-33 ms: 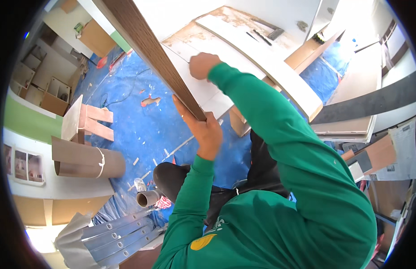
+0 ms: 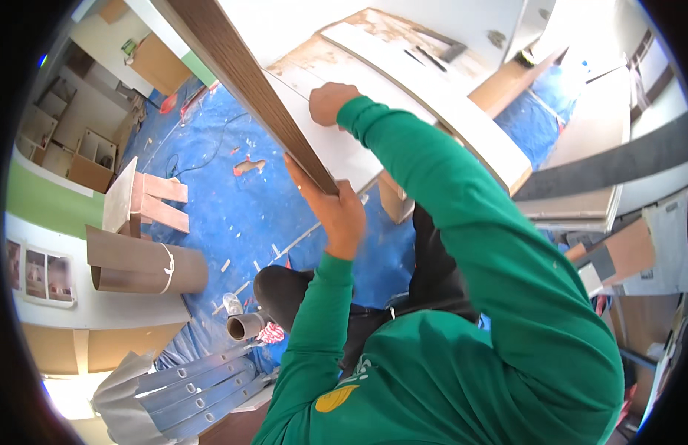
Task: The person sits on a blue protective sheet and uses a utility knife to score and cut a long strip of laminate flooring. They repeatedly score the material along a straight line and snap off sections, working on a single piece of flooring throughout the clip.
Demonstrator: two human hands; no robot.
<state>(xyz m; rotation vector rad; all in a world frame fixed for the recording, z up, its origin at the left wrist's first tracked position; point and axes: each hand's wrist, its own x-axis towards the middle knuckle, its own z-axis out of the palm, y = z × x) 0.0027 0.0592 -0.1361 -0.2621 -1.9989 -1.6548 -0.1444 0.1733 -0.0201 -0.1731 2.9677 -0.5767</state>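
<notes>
My left hand (image 2: 336, 215) grips the near end of a long brown wood-grain board (image 2: 259, 96), its fingers along one face and its thumb on the other. The board rises from this hand toward the upper left, out of the picture. To its right, my right hand (image 2: 331, 104) is closed above the white panel (image 2: 318, 144) of a workbench. What those fingers hold, if anything, cannot be made out; a thin dark line runs on the panel beside them. Farther back lie a hammer-like tool (image 2: 449, 50) and a dark slim tool (image 2: 431, 59).
A long pale board (image 2: 440, 100) lies across the bench on the right. Blue sheeting (image 2: 210, 200) with scraps covers the floor. At left are a small wooden stool (image 2: 147, 196), a tied brown roll (image 2: 147, 261), a cardboard tube (image 2: 245, 326) and a folded ladder (image 2: 199, 389).
The view has shifted very slightly. Both hands keep their poses, with the board still in my left hand and my right hand still closed beside it.
</notes>
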